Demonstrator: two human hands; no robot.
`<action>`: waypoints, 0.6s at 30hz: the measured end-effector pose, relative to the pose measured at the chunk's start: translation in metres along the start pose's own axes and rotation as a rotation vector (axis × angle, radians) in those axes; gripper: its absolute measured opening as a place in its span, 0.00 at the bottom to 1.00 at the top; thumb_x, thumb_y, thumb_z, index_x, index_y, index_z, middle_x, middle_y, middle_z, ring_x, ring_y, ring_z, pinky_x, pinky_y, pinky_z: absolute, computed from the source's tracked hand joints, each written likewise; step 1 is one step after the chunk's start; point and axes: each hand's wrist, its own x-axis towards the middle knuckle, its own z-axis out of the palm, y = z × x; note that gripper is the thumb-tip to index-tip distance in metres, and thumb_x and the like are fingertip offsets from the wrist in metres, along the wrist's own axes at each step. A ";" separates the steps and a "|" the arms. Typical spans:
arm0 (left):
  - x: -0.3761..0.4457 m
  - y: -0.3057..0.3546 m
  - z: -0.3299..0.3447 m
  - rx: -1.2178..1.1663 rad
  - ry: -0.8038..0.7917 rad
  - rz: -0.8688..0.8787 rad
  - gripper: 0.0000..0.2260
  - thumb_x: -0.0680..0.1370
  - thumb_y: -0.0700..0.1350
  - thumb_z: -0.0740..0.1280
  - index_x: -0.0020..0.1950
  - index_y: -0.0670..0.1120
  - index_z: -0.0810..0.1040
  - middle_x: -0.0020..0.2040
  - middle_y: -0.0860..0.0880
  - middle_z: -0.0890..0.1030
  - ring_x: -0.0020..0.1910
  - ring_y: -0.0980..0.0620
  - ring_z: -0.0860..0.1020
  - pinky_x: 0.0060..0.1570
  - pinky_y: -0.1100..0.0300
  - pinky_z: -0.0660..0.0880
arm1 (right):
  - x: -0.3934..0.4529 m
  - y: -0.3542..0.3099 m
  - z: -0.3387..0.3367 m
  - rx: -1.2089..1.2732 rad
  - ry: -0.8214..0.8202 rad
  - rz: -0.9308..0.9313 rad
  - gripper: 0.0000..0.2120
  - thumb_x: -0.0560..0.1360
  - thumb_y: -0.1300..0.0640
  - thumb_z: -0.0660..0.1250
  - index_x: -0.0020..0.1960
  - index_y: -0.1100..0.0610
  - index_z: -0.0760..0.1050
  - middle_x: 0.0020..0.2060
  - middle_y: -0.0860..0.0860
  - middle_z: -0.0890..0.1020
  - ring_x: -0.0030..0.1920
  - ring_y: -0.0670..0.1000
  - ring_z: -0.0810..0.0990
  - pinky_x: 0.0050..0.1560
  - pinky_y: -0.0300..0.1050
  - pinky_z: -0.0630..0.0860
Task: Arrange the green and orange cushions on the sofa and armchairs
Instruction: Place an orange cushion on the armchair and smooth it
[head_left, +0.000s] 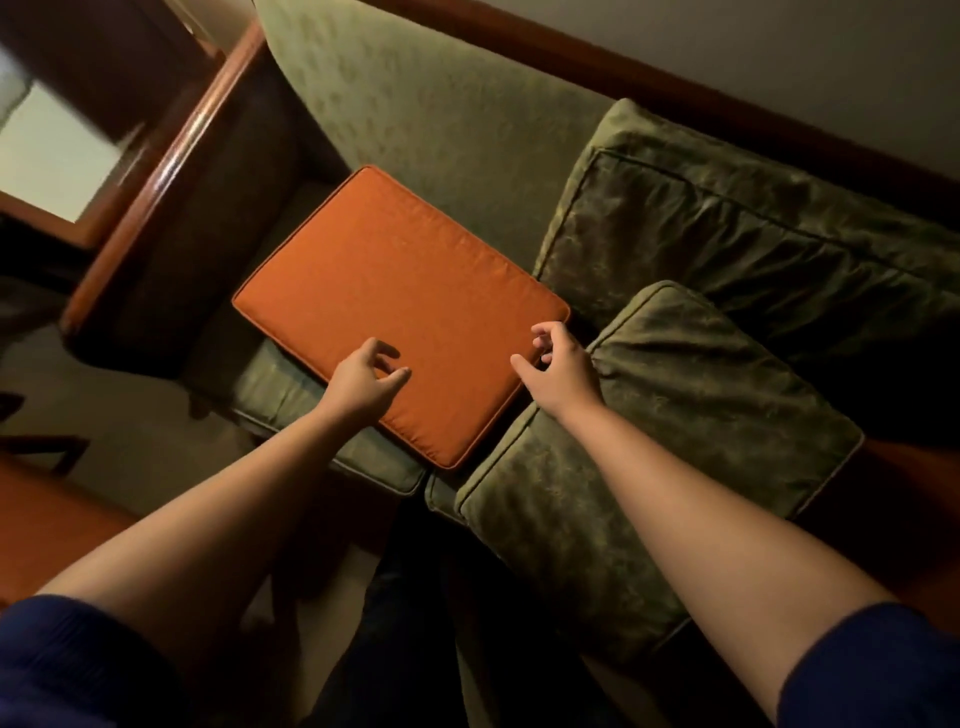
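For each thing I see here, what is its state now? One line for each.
Orange cushion: lies flat on the sofa seat, not gripped.
Near green cushion: lies flat on the seat.
Far green cushion: leans on the backrest.
Left hand: open, over the orange cushion.
Right hand: open, at its edge.

Dim room, wooden armrest (171, 171), pale wall (779, 47)
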 end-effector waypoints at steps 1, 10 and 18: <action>0.015 -0.002 -0.009 0.009 0.006 0.004 0.14 0.77 0.50 0.70 0.59 0.46 0.76 0.49 0.47 0.80 0.44 0.46 0.80 0.41 0.57 0.73 | 0.012 -0.005 0.007 -0.010 -0.022 0.018 0.23 0.74 0.48 0.73 0.65 0.51 0.72 0.57 0.50 0.77 0.57 0.53 0.78 0.59 0.56 0.78; 0.199 -0.022 -0.055 0.229 -0.048 0.083 0.14 0.76 0.51 0.69 0.60 0.49 0.74 0.54 0.48 0.78 0.48 0.47 0.78 0.48 0.50 0.78 | 0.166 -0.038 0.080 -0.177 0.006 0.108 0.34 0.71 0.42 0.74 0.72 0.54 0.69 0.68 0.55 0.74 0.68 0.58 0.72 0.67 0.53 0.71; 0.339 0.005 -0.043 0.588 -0.011 0.409 0.23 0.74 0.53 0.66 0.68 0.49 0.72 0.65 0.43 0.73 0.63 0.39 0.71 0.58 0.45 0.70 | 0.307 -0.049 0.116 -0.326 -0.250 0.291 0.56 0.57 0.22 0.72 0.75 0.54 0.68 0.72 0.56 0.74 0.71 0.59 0.73 0.69 0.52 0.72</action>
